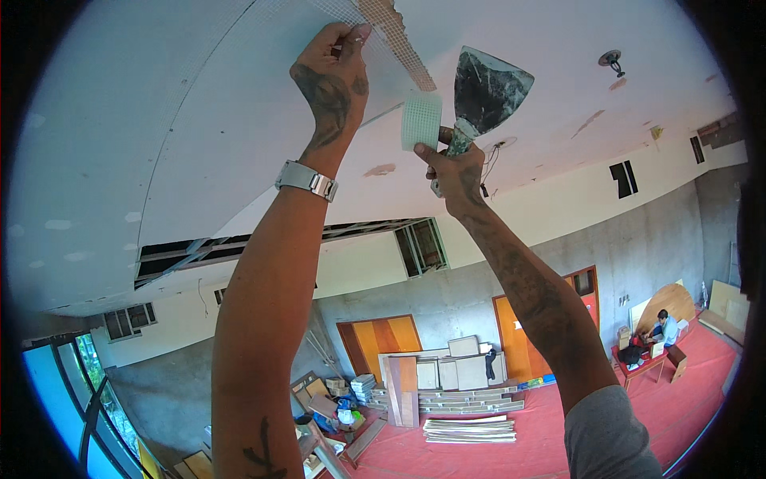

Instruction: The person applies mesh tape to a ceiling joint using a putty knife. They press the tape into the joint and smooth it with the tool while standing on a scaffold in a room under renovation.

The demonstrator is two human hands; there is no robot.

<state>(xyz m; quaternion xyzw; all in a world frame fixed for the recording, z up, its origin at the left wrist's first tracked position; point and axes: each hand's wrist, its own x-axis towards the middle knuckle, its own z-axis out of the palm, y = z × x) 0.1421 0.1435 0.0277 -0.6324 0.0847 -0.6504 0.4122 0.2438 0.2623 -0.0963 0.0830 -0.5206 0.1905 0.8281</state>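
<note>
Raised against the white ceiling (255, 96), my left hand (331, 72) is closed, thumb and fingers pinching mesh tape (341, 11) at the surface. A brown, grid-textured strip (392, 38) runs along the ceiling just right of those fingers. My right hand (459, 177), a little lower and to the right, is wrapped round the handle of a wide putty knife (488, 92), its dark blade smeared with white and pointing up. Between its thumb and fingers the same hand also keeps a roll of pale green mesh tape (420, 121).
A metal ladder-like frame (323, 451) stands below my left forearm. The ceiling has a long opening (187, 259) and a hanging fitting (610, 60). Down on the red floor (455, 463) lie stacked boards (469, 429); a person (664, 327) sits by a table at far right.
</note>
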